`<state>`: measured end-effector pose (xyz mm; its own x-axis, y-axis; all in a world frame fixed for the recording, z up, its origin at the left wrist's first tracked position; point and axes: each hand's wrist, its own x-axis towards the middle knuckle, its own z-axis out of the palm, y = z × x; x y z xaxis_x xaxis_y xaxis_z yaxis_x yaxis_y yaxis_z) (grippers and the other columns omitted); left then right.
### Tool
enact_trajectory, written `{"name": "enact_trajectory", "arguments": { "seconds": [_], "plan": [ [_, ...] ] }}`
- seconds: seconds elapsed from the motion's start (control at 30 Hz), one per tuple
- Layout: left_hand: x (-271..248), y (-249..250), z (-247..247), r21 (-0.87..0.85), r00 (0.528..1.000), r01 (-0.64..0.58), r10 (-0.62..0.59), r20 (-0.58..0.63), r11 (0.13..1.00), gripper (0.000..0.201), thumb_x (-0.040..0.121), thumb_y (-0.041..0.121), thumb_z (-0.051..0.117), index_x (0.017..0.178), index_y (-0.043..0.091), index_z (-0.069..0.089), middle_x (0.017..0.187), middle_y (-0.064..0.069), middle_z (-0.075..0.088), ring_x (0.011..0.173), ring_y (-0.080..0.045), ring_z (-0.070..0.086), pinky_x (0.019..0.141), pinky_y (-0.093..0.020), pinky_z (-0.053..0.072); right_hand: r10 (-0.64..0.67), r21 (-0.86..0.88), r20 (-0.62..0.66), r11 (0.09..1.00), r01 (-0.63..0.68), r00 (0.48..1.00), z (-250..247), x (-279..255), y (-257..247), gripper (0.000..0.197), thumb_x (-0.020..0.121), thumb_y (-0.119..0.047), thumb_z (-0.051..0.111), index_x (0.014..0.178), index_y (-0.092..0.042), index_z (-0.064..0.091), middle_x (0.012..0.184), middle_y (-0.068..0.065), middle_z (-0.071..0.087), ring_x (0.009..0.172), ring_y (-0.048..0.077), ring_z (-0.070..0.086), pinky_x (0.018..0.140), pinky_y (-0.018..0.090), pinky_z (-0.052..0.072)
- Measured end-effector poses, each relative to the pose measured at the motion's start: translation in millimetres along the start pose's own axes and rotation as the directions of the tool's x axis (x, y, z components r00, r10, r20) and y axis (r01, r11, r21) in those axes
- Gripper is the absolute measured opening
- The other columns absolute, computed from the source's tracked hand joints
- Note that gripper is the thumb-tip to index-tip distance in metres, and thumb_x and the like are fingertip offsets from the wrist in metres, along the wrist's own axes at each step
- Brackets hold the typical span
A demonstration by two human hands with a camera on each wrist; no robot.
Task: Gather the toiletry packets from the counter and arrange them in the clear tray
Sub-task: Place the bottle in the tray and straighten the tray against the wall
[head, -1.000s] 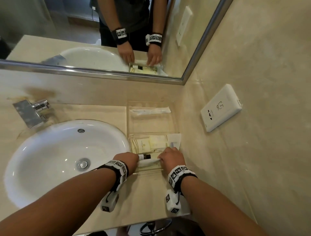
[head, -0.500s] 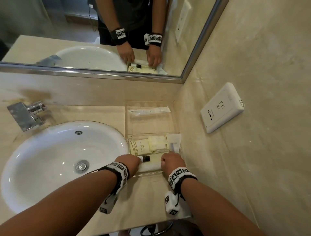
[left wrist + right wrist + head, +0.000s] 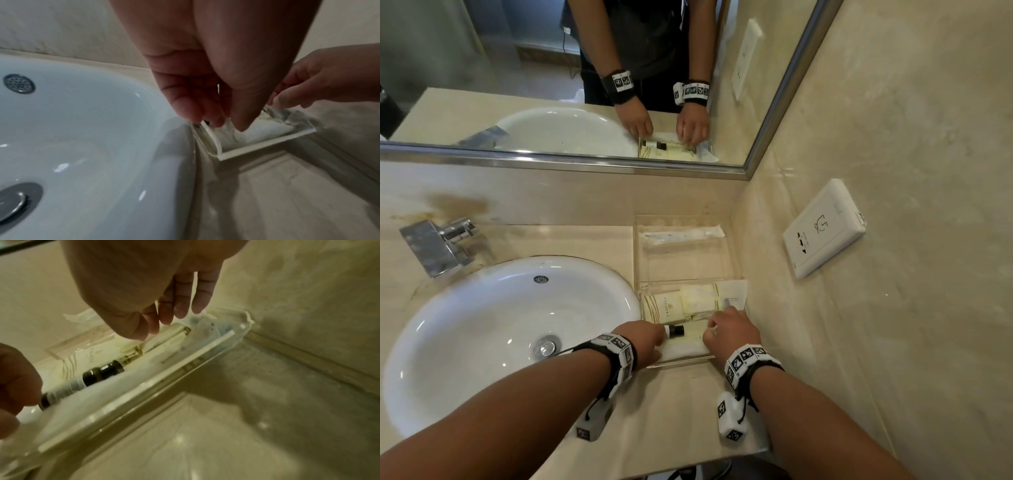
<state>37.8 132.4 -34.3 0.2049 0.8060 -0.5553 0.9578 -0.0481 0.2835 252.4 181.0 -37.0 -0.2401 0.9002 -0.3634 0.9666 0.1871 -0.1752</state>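
Observation:
The clear tray (image 3: 688, 219) stands on the counter between the sink and the right wall. Its near compartment holds cream packets (image 3: 667, 306), a small dark bottle (image 3: 676, 330) and a long white packet (image 3: 685, 351) lying along the front wall. My left hand (image 3: 654, 337) pinches that packet's left end at the tray corner (image 3: 257, 149). My right hand (image 3: 714, 325) pinches its crinkled right end (image 3: 197, 319). In the right wrist view the bottle (image 3: 98, 373) lies just behind the white packet (image 3: 115, 395). The far compartment holds one long toothbrush packet (image 3: 681, 235).
A white sink (image 3: 482, 325) lies directly left of the tray, with a chrome tap (image 3: 438, 243) behind it. The tiled wall with a white socket plate (image 3: 825, 229) rises close on the right. A mirror (image 3: 585, 102) hangs behind. The counter's front edge is just below my wrists.
Both hands have sunk slightly into the near compartment with the long white packet, which now lies lower along the front wall. The other packets and the bottle have not moved.

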Motion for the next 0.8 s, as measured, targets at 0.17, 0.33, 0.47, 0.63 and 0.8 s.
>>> {"name": "enact_trajectory", "arguments": {
  "seconds": [0.17,0.33,0.47,0.63,0.8],
  "plan": [
    [2,-11,-24,0.007,0.995,0.018,-0.017,-0.102,1.000,0.028,0.094,0.044,0.050,0.109,0.022,0.058,0.109,0.001,0.065,0.097,-0.021,0.061,0.076,-0.030,0.045,-0.019,0.036,-0.041,0.999,0.020,0.999,-27,17,-14,0.030,0.089,-0.037,0.050,0.113,-0.027,0.066,0.120,-0.003,0.057,0.114,0.019,0.051,0.088,0.033,0.047],
    [7,-28,-57,-0.026,0.977,0.063,-0.067,-0.205,0.998,0.033,0.096,0.040,0.048,0.122,0.023,0.059,0.120,0.000,0.062,0.106,-0.020,0.060,0.084,-0.031,0.048,-0.048,0.080,-0.061,0.995,0.053,0.997,-42,37,-32,0.029,0.091,-0.034,0.052,0.117,-0.029,0.064,0.128,-0.005,0.054,0.120,0.017,0.049,0.092,0.033,0.048],
    [15,-42,-81,-0.069,0.957,0.117,-0.131,-0.259,0.991,0.036,0.098,0.041,0.046,0.130,0.026,0.055,0.129,0.001,0.055,0.113,-0.021,0.058,0.092,-0.035,0.049,-0.064,0.044,-0.054,0.997,0.067,0.996,-47,55,-45,0.033,0.092,-0.027,0.052,0.124,-0.029,0.062,0.132,-0.003,0.050,0.120,0.018,0.050,0.090,0.032,0.048],
    [34,-56,-102,-0.084,0.940,0.184,-0.200,-0.277,0.979,0.042,0.098,0.040,0.043,0.138,0.028,0.047,0.140,0.001,0.047,0.116,-0.022,0.058,0.092,-0.036,0.050,-0.051,0.034,-0.090,0.998,0.054,0.995,-56,85,-53,0.041,0.092,-0.025,0.054,0.133,-0.029,0.056,0.142,-0.004,0.039,0.120,0.017,0.052,0.091,0.032,0.051],
    [66,-69,-122,-0.074,0.931,0.230,-0.242,-0.273,0.970,0.043,0.098,0.033,0.044,0.141,0.026,0.043,0.142,0.000,0.042,0.109,-0.024,0.061,0.084,-0.036,0.052,-0.003,0.000,-0.106,1.000,0.003,0.994,-71,123,-58,0.053,0.091,-0.021,0.055,0.142,-0.029,0.045,0.156,-0.001,0.026,0.121,0.022,0.055,0.089,0.035,0.052]
  ]
}}
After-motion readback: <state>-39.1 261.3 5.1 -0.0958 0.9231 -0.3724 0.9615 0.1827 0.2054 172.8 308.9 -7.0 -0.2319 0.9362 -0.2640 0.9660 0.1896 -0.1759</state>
